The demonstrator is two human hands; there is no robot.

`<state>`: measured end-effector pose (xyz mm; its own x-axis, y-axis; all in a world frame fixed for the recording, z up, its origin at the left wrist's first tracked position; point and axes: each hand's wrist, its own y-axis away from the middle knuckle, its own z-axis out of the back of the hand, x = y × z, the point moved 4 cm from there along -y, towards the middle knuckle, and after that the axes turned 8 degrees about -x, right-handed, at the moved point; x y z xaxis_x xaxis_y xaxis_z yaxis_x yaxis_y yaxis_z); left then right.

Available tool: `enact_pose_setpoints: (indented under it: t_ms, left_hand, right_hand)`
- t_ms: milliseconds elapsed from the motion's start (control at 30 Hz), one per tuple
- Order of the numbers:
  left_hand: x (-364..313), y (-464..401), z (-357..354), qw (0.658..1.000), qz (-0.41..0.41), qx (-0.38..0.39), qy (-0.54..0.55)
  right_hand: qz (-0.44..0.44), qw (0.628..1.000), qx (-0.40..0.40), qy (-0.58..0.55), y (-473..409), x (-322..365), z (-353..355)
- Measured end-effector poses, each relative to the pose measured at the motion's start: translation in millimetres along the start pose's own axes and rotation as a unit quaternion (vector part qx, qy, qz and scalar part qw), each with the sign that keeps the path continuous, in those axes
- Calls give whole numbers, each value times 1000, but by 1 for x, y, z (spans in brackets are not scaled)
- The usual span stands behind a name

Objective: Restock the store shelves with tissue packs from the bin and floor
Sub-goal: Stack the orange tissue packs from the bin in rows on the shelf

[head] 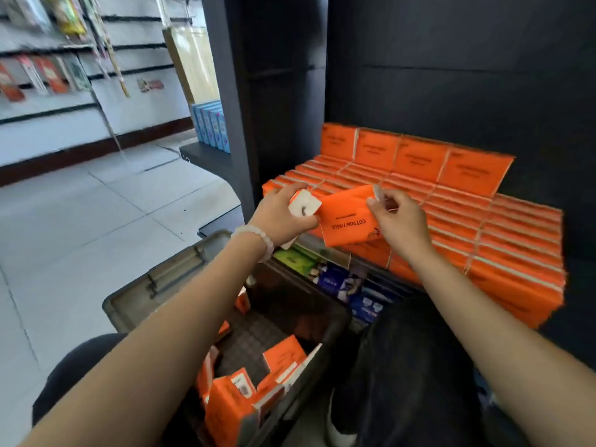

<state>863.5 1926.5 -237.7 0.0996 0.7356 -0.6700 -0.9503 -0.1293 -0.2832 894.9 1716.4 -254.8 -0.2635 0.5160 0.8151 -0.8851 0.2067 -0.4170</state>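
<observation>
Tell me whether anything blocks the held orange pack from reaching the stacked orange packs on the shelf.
Nothing visible does. The orange tissue pack, gripped by the left hand and right hand, hangs just in front of the shelf's stacked orange packs, with only open air between them. The bin sits below.

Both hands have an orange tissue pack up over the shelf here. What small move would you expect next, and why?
Probably lowering the orange pack onto the front-left of the stacked orange packs. The left hand and right hand hold its two ends just above that corner, which looks lower than the rows beside it, and the bin below holds more.
</observation>
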Motion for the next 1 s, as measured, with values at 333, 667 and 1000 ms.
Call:
enact_pose_setpoints:
  t_ms: [333,667,1000]
  left_hand:
    - [-86,-82,-28,998,-64,14,11]
    - [-58,-126,-105,995,-71,45,-46]
    - [-59,-133,-109,996,-76,19,36]
  right_hand:
    - [6,996,-92,-11,-89,-9,66]
    - [-57,993,-98,41,-111,-94,62]
    - [-123,989,15,80,-102,-109,70]
